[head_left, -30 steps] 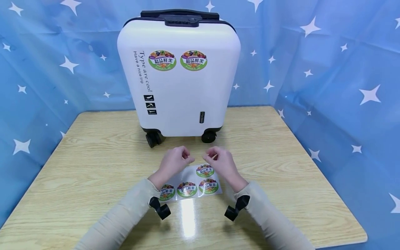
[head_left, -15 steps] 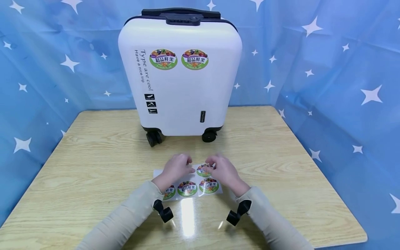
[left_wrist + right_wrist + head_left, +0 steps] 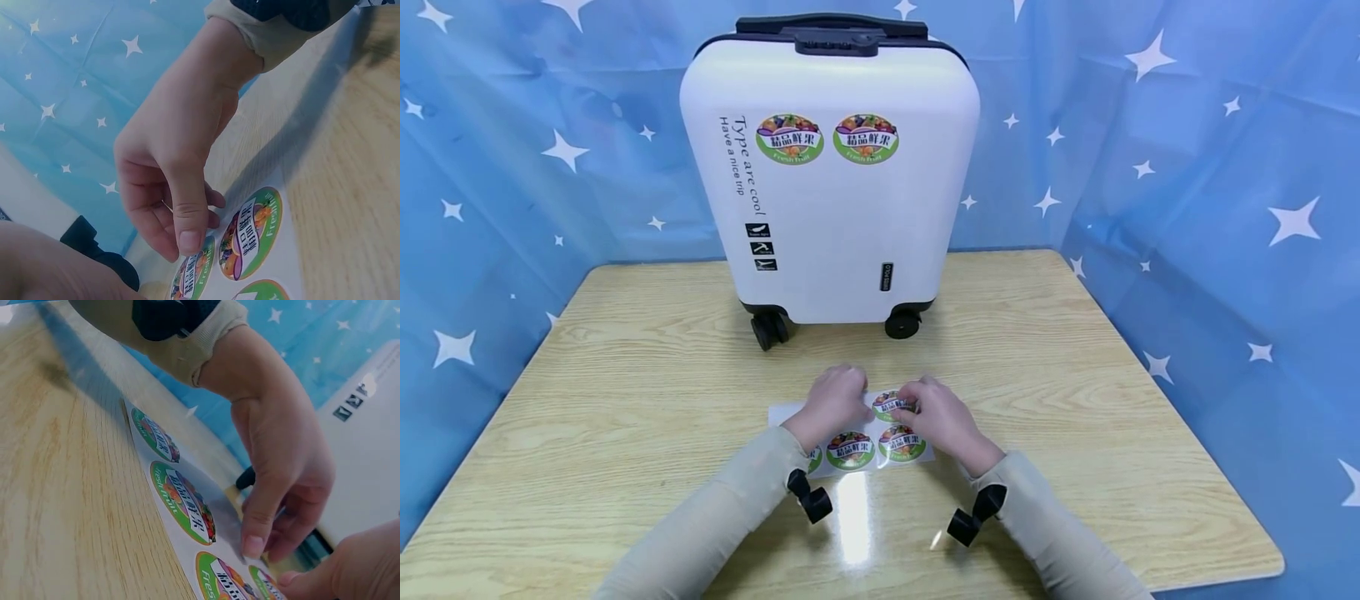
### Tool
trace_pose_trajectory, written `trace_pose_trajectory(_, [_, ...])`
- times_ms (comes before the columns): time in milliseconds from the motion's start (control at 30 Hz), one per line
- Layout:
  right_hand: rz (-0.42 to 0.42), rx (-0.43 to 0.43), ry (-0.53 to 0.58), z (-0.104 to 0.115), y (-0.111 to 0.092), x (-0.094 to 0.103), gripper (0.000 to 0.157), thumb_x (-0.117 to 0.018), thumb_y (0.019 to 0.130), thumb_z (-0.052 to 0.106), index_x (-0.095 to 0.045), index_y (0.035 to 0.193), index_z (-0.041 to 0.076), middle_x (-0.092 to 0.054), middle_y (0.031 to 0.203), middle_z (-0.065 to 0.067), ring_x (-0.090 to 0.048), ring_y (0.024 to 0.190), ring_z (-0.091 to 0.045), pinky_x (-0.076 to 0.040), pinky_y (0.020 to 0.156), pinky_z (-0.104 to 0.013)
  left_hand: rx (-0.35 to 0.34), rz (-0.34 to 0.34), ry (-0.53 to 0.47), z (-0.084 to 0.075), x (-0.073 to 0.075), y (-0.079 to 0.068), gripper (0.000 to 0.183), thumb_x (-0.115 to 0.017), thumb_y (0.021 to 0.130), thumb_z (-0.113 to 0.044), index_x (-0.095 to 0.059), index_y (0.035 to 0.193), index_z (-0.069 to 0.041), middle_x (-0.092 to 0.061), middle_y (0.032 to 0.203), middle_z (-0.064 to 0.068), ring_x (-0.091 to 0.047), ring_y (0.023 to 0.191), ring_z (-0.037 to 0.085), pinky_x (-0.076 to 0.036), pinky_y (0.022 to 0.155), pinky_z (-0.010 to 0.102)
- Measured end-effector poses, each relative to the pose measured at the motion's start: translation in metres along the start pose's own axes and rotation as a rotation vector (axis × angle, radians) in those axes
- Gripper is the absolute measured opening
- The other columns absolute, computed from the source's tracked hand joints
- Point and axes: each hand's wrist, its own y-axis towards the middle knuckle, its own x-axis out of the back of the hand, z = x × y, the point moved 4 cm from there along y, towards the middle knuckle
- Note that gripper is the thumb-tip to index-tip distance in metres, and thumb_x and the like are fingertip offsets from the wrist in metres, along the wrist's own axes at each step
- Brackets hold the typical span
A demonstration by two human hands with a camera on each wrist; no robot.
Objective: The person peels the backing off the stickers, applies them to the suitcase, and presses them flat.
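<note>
A white sheet (image 3: 782,414) of oval fruit stickers lies on the table. In the head view my left hand (image 3: 833,404) is over its middle, thumb at the left edge of the upper right sticker (image 3: 886,402). My right hand (image 3: 946,417) bends over that sticker's right side. The right wrist view shows my left hand (image 3: 278,456) with bent fingers, its thumb low over a bare strip of sheet. In the left wrist view my right hand (image 3: 169,156) has its thumb tip at the sticker's edge, fingers loosely curled. Both thumbs stand apart from their fingers.
Behind the sheet stands a white suitcase (image 3: 827,225) on black wheels (image 3: 902,325). Two matching stickers (image 3: 790,139) sit side by side on its upper front. The wooden table (image 3: 1075,400) is backed by a blue star-patterned curtain (image 3: 1022,83).
Both hands have come down from above the sheet to the upper right sticker. The left hand has shifted right, and the right hand has lowered toward me.
</note>
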Motion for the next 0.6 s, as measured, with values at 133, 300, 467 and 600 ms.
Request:
trace_pose_trajectory(133, [-0.007,0.002,-0.003,-0.001,0.0,-0.001,0.027,-0.074,0.08,0.026,-0.069,0.101,0.01,-0.056,0.087,0.0,-0.049,0.071,-0.012,-0.043,0.063,-0.029,-0.007,0.016,0.014,-0.001,-0.002,0.006,0.024,-0.084,0.066,-0.019,-0.065,0.077,-0.008,-0.056,0.075,0.001,-0.051,0.071,0.017,-0.043,0.065,0.033])
trace_pose_trajectory(300, [-0.005,0.003,0.009,-0.001,0.0,-0.003,0.028,-0.074,0.08,0.026,-0.069,0.102,0.009,-0.058,0.091,-0.001,-0.051,0.073,-0.012,-0.044,0.064,-0.029,0.0,0.02,0.021,-0.002,-0.003,0.01,0.023,-0.084,0.066,-0.016,-0.064,0.075,-0.009,-0.058,0.071,-0.001,-0.052,0.064,0.015,-0.044,0.066,0.033])
trace_pose_trajectory(467, [-0.011,0.0,0.004,-0.002,0.001,-0.004,0.026,-0.073,0.08,0.026,-0.069,0.101,0.011,-0.059,0.092,-0.001,-0.052,0.075,-0.012,-0.045,0.066,-0.03,0.018,0.014,0.076,-0.004,-0.003,0.011,0.022,-0.084,0.067,-0.02,-0.065,0.073,-0.011,-0.059,0.069,-0.002,-0.052,0.064,0.015,-0.043,0.071,0.037])
trace_pose_trajectory(600, [-0.015,-0.002,0.013,-0.003,0.0,-0.004,0.025,-0.073,0.081,0.026,-0.069,0.1,0.011,-0.059,0.091,0.0,-0.051,0.074,-0.012,-0.044,0.064,-0.03,0.036,0.024,0.117,-0.005,-0.003,0.012,0.022,-0.084,0.067,-0.023,-0.065,0.071,-0.013,-0.058,0.069,-0.003,-0.051,0.067,0.017,-0.04,0.073,0.038])
